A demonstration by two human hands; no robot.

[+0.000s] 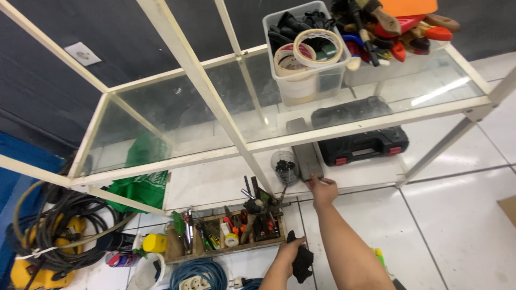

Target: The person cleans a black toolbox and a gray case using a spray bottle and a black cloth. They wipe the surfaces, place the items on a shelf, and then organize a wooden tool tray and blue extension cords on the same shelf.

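Two bare hands are working below a white glass shelf unit (344, 134). Nearest, the left hand (293, 252) is gripping a black cloth (303, 263), fingers clamped around it, above a wooden tool tray (226, 236) on the floor. Farther out, the right hand (322, 190) is touching a grey flat bar (306, 156) on the lower shelf, fingers curled on its near end, beside a black tool case (363, 145).

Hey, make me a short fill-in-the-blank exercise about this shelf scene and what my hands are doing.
1. The right hand touches the long flat grey ______ on the lower shelf.
2. The left hand holds a black ______.
3. The rolls of tape sit in a clear plastic ______ on the glass top.

Missing words: case; cloth; bin
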